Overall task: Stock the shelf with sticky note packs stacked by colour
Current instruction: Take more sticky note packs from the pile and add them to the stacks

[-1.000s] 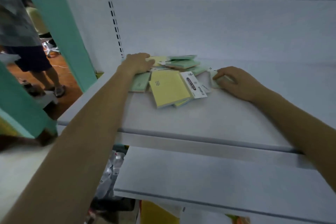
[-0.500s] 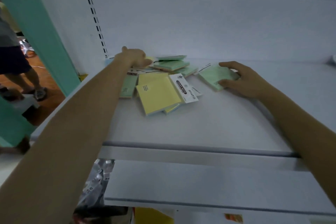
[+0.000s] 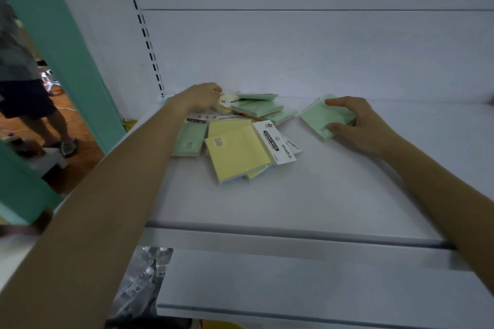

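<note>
Sticky note packs (image 3: 238, 153), yellow and green, heaped by back-left corner of white metal shelf (image 3: 294, 203). Sorting greens: pale green pack (image 3: 320, 119) gripped in right hand (image 3: 359, 125); left hand (image 3: 199, 97) on heap, hold unclear. Next: matching green on top.

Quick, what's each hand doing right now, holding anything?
Left hand: curled at the back of the pile; whether it grips a pack cannot be told.
Right hand: gripping the separate green pack.

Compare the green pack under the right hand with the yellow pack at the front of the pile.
Colour: the green pack is pale green, the yellow pack pale yellow. The green pack lies apart on the shelf, gripped by the right hand; the yellow pack rests on other packs, untouched. Both are square sticky-note packs.
</note>
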A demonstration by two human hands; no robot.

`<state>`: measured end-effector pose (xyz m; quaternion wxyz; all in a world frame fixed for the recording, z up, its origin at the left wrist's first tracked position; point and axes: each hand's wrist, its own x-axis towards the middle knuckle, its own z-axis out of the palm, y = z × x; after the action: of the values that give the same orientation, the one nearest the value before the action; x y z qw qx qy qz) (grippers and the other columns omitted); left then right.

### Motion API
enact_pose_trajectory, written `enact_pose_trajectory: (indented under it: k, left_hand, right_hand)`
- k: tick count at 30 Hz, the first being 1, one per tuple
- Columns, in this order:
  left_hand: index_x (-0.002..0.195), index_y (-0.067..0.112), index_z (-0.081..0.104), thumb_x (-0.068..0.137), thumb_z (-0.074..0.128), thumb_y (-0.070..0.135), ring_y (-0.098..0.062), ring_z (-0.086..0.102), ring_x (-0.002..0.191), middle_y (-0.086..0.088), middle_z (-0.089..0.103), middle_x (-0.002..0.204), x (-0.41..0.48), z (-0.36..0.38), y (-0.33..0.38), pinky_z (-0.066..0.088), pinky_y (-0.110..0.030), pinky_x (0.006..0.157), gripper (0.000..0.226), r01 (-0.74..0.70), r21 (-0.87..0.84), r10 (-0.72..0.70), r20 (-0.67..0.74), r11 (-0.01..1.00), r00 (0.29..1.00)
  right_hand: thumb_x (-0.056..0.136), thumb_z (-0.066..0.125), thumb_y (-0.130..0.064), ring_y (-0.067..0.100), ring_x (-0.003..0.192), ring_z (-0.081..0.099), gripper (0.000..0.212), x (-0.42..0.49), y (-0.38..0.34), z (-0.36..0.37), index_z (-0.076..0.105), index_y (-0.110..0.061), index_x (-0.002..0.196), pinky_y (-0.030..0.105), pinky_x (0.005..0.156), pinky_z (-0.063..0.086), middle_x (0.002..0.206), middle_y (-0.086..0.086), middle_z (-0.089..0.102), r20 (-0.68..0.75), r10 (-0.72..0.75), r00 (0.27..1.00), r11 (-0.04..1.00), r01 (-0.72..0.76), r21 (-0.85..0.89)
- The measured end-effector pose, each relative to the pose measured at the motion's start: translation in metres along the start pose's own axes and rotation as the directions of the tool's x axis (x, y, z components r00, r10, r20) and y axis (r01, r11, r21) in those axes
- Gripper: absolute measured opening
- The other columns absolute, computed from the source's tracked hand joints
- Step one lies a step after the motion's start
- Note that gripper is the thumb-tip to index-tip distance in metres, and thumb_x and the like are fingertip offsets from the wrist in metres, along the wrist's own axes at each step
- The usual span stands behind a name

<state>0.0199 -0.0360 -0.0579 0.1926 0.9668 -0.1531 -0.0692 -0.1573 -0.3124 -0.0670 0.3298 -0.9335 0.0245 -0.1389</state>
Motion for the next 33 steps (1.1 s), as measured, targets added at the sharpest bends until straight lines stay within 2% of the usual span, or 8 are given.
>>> enact_pose_trajectory:
  k: [7, 14, 19, 22, 24, 28, 30, 33]
  left_hand:
    - [0.087, 0.02, 0.05, 0.094, 0.036, 0.045, -0.029, 0.049, 0.109, 0.0, 0.051, 0.08, -0.001, 0.006, 0.002, 0.022, -0.041, 0.108, 0.029, 0.043, 0.294, -0.037, -0.029, 0.955, 0.999]
    - [0.119, 0.025, 0.057, 0.092, 0.036, 0.047, -0.034, 0.043, 0.121, -0.011, 0.056, 0.125, 0.006, 0.02, 0.005, 0.031, -0.043, 0.104, 0.04, 0.074, 0.201, -0.059, -0.078, 0.977, 0.995]
    - [0.057, 0.02, 0.032, 0.085, 0.06, 0.015, -0.018, 0.035, 0.065, 0.001, 0.028, 0.061, -0.001, 0.017, 0.016, 0.026, -0.028, 0.058, 0.04, -0.015, -0.127, -0.004, -0.146, 0.992, 0.989]
    - [0.075, 0.006, 0.055, 0.078, 0.061, -0.003, -0.021, 0.044, 0.068, -0.008, 0.047, 0.074, -0.003, 0.016, 0.022, 0.029, -0.023, 0.057, 0.011, -0.062, -0.439, -0.024, -0.188, 0.896, 0.982]
    - [0.118, 0.001, 0.058, 0.078, 0.057, -0.012, -0.021, 0.054, 0.079, -0.018, 0.056, 0.111, -0.003, 0.014, 0.024, 0.039, -0.019, 0.062, 0.041, -0.026, -0.702, -0.103, -0.141, 0.712, 0.985]
    - [0.13, 0.011, 0.05, 0.08, 0.05, -0.013, -0.023, 0.059, 0.1, -0.017, 0.041, 0.142, -0.002, 0.007, 0.023, 0.049, -0.024, 0.081, 0.057, -0.011, -0.852, -0.133, -0.094, 0.523, 0.987]
    - [0.131, 0.012, 0.05, 0.08, 0.048, -0.011, -0.025, 0.048, 0.125, -0.014, 0.04, 0.144, -0.004, 0.004, 0.022, 0.041, -0.033, 0.104, 0.056, -0.033, -0.878, -0.168, -0.129, 0.478, 0.977]
    - [0.134, 0.01, 0.047, 0.083, 0.044, -0.01, -0.015, 0.044, 0.127, -0.009, 0.044, 0.142, -0.009, -0.001, 0.022, 0.04, -0.024, 0.096, 0.055, -0.141, -0.865, -0.241, -0.285, 0.482, 0.928]
  right_hand:
    - [0.086, 0.059, -0.012, 0.019, 0.135, 0.028, 0.047, 0.001, 0.002, 0.001, 0.048, -0.02, 0.13, 0.015, 0.095, 0.021, 0.14, 0.011, 0.036, 0.002, 0.015, 1.0, 1.0, -0.015, 0.002]
    - [0.086, 0.06, -0.012, 0.019, 0.133, 0.032, 0.046, 0.002, 0.005, 0.003, 0.048, -0.022, 0.129, 0.016, 0.095, 0.023, 0.141, 0.01, 0.035, 0.0, 0.039, 0.999, 0.999, -0.039, 0.021]
    - [0.086, 0.059, -0.011, 0.018, 0.132, 0.032, 0.045, 0.0, 0.003, 0.003, 0.049, -0.021, 0.128, 0.012, 0.089, 0.023, 0.141, 0.009, 0.035, -0.016, 0.026, 1.0, 0.999, -0.025, 0.03]
    - [0.086, 0.059, -0.01, 0.019, 0.133, 0.031, 0.044, 0.0, 0.003, 0.003, 0.05, -0.017, 0.129, 0.008, 0.087, 0.022, 0.142, 0.009, 0.035, -0.027, 0.021, 0.999, 0.999, -0.02, 0.037]
    - [0.088, 0.057, -0.01, 0.02, 0.131, 0.035, 0.041, 0.002, 0.003, 0.004, 0.052, -0.015, 0.128, 0.01, 0.096, 0.022, 0.143, 0.008, 0.035, -0.045, 0.064, 0.997, 0.994, -0.06, 0.09]
    - [0.089, 0.048, -0.001, 0.018, 0.107, 0.054, 0.034, 0.004, 0.003, -0.001, 0.06, -0.013, 0.118, 0.033, 0.107, 0.04, 0.133, 0.009, 0.052, -0.031, 0.209, 0.977, 0.904, -0.181, 0.387]
    - [0.087, 0.047, 0.002, 0.016, 0.089, 0.059, 0.036, 0.003, 0.006, -0.006, 0.06, -0.014, 0.116, 0.026, 0.091, 0.05, 0.115, 0.01, 0.063, 0.077, 0.236, 0.969, 0.861, -0.245, 0.446]
    - [0.086, 0.047, 0.004, 0.004, 0.069, 0.058, 0.034, -0.001, 0.007, -0.013, 0.06, -0.015, 0.112, 0.009, 0.063, 0.05, 0.095, 0.003, 0.062, 0.196, 0.241, 0.951, 0.863, -0.302, 0.405]
